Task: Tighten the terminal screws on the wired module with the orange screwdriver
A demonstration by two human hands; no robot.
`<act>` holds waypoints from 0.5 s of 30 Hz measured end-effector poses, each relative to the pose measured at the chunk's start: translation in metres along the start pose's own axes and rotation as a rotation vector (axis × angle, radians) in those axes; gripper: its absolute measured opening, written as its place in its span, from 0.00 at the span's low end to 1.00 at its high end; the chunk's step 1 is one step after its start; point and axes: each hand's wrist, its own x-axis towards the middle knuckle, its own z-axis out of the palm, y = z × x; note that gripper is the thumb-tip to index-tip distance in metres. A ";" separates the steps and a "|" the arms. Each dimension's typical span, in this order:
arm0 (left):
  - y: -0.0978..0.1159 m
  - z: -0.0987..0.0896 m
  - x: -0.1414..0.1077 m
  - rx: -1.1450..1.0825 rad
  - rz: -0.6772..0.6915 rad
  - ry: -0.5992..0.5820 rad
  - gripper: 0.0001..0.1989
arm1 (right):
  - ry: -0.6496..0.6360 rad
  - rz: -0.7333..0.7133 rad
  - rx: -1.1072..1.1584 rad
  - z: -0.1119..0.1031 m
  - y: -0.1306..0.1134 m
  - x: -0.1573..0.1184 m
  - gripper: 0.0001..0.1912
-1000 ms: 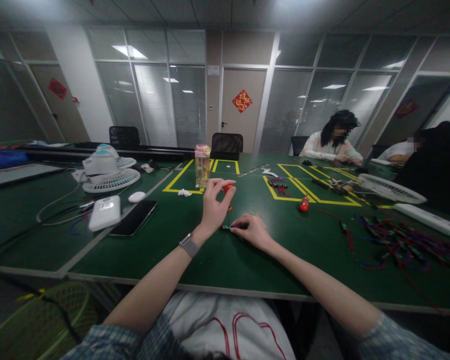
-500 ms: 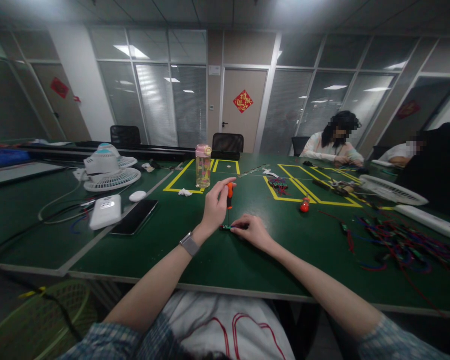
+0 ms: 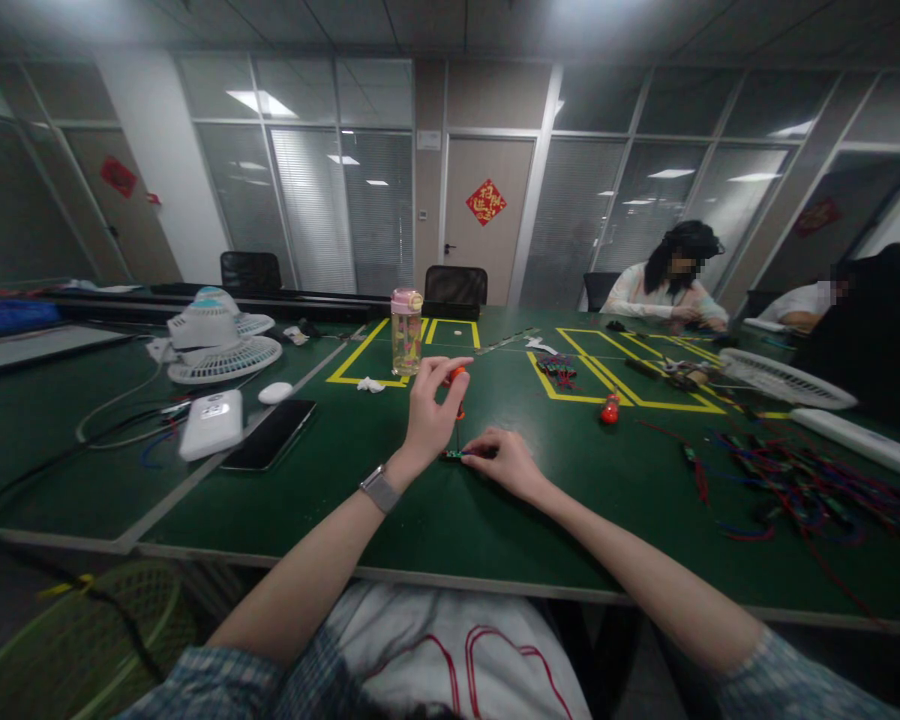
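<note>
My left hand (image 3: 431, 405) is closed around the handle of an orange and black screwdriver (image 3: 461, 411), which stands upright with its tip down on a small green circuit board (image 3: 452, 456). The board lies on the green table (image 3: 390, 545). Just right of it, my right hand (image 3: 504, 462) pinches the board's right end, where thin wires show between the fingertips. The palm side of the right hand is hidden.
A bottle (image 3: 406, 335) stands beyond my hands. To the left are a phone (image 3: 270, 436), a white device (image 3: 212, 424) and fans (image 3: 225, 358). Right: a red-orange object (image 3: 610, 410) and tangled wired boards (image 3: 802, 490). A person (image 3: 667, 290) sits at the far right.
The thumb of my left hand has shifted across the screwdriver handle and now covers more of it. My right hand and the board have stayed in place.
</note>
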 end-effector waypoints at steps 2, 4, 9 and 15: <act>0.000 0.000 0.000 -0.047 0.004 -0.015 0.13 | 0.003 0.002 -0.001 0.000 -0.001 0.000 0.07; -0.001 0.000 0.000 -0.076 0.003 -0.023 0.14 | 0.001 0.006 0.001 -0.001 -0.002 0.000 0.07; -0.002 0.002 -0.001 -0.016 -0.006 -0.003 0.11 | -0.003 0.013 -0.003 -0.002 -0.005 0.000 0.07; 0.000 0.001 -0.001 -0.011 0.006 -0.001 0.10 | 0.004 0.017 -0.005 -0.001 -0.004 0.000 0.07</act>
